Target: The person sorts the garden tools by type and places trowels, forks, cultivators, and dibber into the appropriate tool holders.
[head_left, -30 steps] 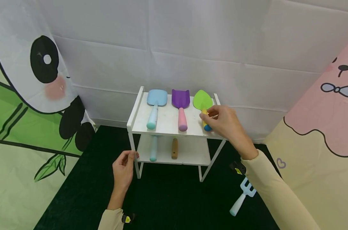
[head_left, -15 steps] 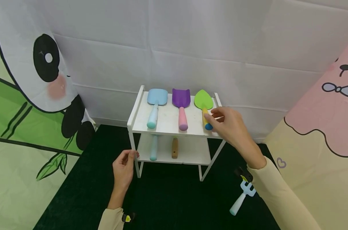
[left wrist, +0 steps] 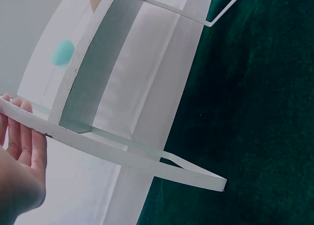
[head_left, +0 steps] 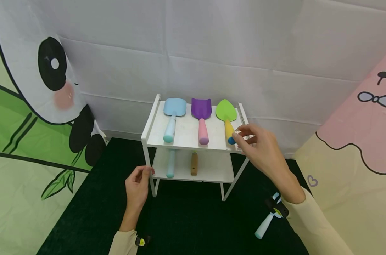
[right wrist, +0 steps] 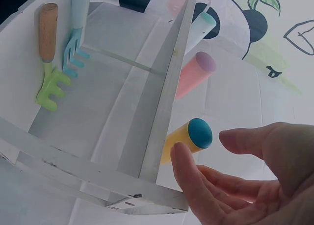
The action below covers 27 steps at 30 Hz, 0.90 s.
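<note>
On the top shelf of a white two-tier rack [head_left: 187,136], a green trowel [head_left: 226,111] with a yellow, blue-tipped handle lies at the right. My right hand [head_left: 263,150] is beside that handle; in the right wrist view, thumb and fingers are spread apart around its blue end [right wrist: 200,133] with a gap visible. To the trowel's left lie a purple shovel [head_left: 201,108] with a pink handle and a light blue shovel [head_left: 175,107]. Down at the rack's front left leg [head_left: 146,157], my left hand [head_left: 136,187] holds the post, fingers behind it in the left wrist view.
Lower shelf: a green hand fork [right wrist: 47,63] with wooden handle and a blue hand fork [right wrist: 76,43]. Another light blue fork [head_left: 263,225] lies on the dark green floor at right, partly behind the wrist camera. A white cloth wall [head_left: 212,42] stands behind the rack.
My right hand has let go of the trowel's handle and drawn back right and slightly down. The trowel stays on the top shelf. My left hand has kept its place.
</note>
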Available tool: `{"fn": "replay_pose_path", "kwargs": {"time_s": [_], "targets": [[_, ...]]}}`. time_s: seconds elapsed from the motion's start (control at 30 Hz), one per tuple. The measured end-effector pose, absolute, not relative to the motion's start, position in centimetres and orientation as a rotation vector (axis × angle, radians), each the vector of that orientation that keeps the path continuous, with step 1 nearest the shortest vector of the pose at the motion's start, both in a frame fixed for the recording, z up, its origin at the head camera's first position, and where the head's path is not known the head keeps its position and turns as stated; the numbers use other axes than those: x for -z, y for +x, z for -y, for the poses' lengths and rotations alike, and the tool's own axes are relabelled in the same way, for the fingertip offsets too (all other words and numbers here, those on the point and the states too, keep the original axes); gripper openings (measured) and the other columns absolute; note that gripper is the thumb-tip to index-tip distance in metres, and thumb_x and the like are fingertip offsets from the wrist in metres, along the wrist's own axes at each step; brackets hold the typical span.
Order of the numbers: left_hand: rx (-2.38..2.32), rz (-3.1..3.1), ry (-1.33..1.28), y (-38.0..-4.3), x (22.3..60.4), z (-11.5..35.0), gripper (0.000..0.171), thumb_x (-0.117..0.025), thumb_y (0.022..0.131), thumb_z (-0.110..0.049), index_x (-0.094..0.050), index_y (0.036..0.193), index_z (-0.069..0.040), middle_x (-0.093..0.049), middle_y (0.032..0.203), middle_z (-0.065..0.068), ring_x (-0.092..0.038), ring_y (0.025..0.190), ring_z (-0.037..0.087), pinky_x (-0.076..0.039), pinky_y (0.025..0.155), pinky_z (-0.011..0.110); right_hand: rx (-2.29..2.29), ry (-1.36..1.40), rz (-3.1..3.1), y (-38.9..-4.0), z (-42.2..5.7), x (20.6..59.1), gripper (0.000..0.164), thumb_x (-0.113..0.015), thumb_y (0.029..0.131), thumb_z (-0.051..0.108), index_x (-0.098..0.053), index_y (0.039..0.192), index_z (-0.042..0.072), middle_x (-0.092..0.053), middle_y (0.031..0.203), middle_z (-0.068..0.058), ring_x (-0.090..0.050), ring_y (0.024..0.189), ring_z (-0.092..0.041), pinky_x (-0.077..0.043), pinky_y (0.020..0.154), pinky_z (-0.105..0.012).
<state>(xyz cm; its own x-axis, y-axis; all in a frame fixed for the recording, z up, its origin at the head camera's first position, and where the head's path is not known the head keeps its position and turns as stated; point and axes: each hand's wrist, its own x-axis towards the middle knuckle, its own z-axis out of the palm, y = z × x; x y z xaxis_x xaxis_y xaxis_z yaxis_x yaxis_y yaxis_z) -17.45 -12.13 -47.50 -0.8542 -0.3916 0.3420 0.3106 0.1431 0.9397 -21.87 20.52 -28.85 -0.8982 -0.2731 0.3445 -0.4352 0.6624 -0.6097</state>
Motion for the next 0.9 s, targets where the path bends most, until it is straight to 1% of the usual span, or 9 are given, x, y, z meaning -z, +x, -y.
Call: {"fn": "replay_pose_path", "kwargs": {"time_s": [0.1, 0.33, 0.47, 0.63, 0.8, 0.9], "targets": [[1.769, 1.913, 0.081, -17.4, 47.5, 12.1, 0.029, -0.052, 0.098, -0.023, -0.062, 0.098, 0.005, -0.065, 0.095, 0.017, -0.063, 0.087, 0.021, -0.050, 0.082, 0.019, -1.042, 0.597, 2.624, -21.4, -20.8, 29.2, 0.038, -0.063, 0.093, 0.029, -0.059, 0.121, 0.004, -0.065, 0.104, -0.010, -0.067, 0.085, -0.023, -0.056, 0.066, -0.030], [1.759, 1.902, 0.054, -17.5, 47.5, 12.1, 0.027, -0.052, 0.099, -0.020, -0.062, 0.097, 0.006, -0.064, 0.094, 0.018, -0.063, 0.087, 0.021, -0.050, 0.082, 0.019, -1.021, 0.608, 2.526, -20.1, -21.4, 30.4, 0.033, -0.064, 0.092, 0.026, -0.061, 0.118, 0.005, -0.066, 0.102, -0.006, -0.068, 0.083, -0.018, -0.053, 0.072, -0.021], [1.752, 1.904, 0.058, -17.4, 47.5, 12.1, 0.027, -0.052, 0.098, -0.020, -0.062, 0.097, 0.005, -0.065, 0.093, 0.017, -0.063, 0.087, 0.020, -0.050, 0.082, 0.019, -1.040, 0.577, 2.499, -19.4, -22.1, 31.4, 0.030, -0.064, 0.092, 0.026, -0.062, 0.115, 0.007, -0.066, 0.100, -0.003, -0.067, 0.082, -0.017, -0.052, 0.069, -0.017], [1.745, 1.915, 0.068, -17.4, 47.4, 12.1, 0.027, -0.053, 0.098, -0.021, -0.063, 0.097, 0.004, -0.065, 0.094, 0.016, -0.063, 0.087, 0.021, -0.050, 0.083, 0.019, -1.107, 0.546, 2.468, -18.6, -23.0, 32.7, 0.027, -0.064, 0.092, 0.023, -0.062, 0.116, 0.009, -0.065, 0.101, -0.002, -0.067, 0.082, -0.013, -0.052, 0.068, -0.017], [1.742, 1.921, 0.081, -17.3, 47.3, 12.1, 0.027, -0.053, 0.098, -0.021, -0.062, 0.097, 0.004, -0.065, 0.094, 0.016, -0.063, 0.088, 0.021, -0.050, 0.083, 0.018, -1.172, 0.549, 2.452, -17.9, -23.6, 33.6, 0.026, -0.064, 0.092, 0.020, -0.061, 0.116, 0.011, -0.064, 0.106, -0.001, -0.066, 0.081, -0.010, -0.053, 0.070, -0.017], [1.742, 1.921, 0.084, -17.3, 47.3, 12.1, 0.028, -0.052, 0.098, -0.021, -0.062, 0.097, 0.004, -0.065, 0.094, 0.017, -0.063, 0.088, 0.022, -0.050, 0.083, 0.018, -1.162, 0.540, 2.461, -17.6, -24.0, 34.1, 0.026, -0.063, 0.092, 0.021, -0.061, 0.117, 0.013, -0.064, 0.108, 0.001, -0.064, 0.084, -0.009, -0.052, 0.073, -0.015]]}}
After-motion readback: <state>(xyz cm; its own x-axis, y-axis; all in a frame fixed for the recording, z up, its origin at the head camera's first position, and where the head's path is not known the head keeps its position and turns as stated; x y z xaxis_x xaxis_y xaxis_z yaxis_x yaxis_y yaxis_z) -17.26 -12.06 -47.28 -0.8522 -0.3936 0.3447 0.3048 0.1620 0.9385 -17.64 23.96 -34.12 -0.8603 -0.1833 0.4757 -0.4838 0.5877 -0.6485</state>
